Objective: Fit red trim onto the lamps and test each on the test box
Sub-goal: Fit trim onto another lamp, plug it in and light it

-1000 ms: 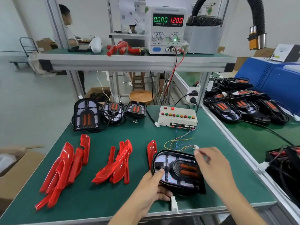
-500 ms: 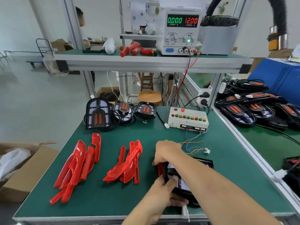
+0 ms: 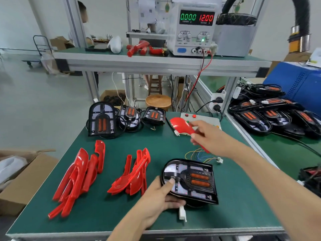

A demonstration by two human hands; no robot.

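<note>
Two hands: left hand (image 3: 156, 197) grips lamp (image 3: 191, 181), right hand (image 3: 208, 136) (seemingly) pinches trim (image 3: 181, 126).

Bright, even light fills the room, soft and white, with no hard shadows on the table (image 3: 225, 197). The red trims (image 3: 78, 173) carry glossy highlights, and the trim (image 3: 182, 126) held up shines along its curve. The supply (image 3: 192, 30) display glows sharp green and red. Straight frame posts bow outward near the edges, a clear wide-angle bend. The hands (image 3: 157, 197) look slightly soft, and the far background is hazy.
</note>
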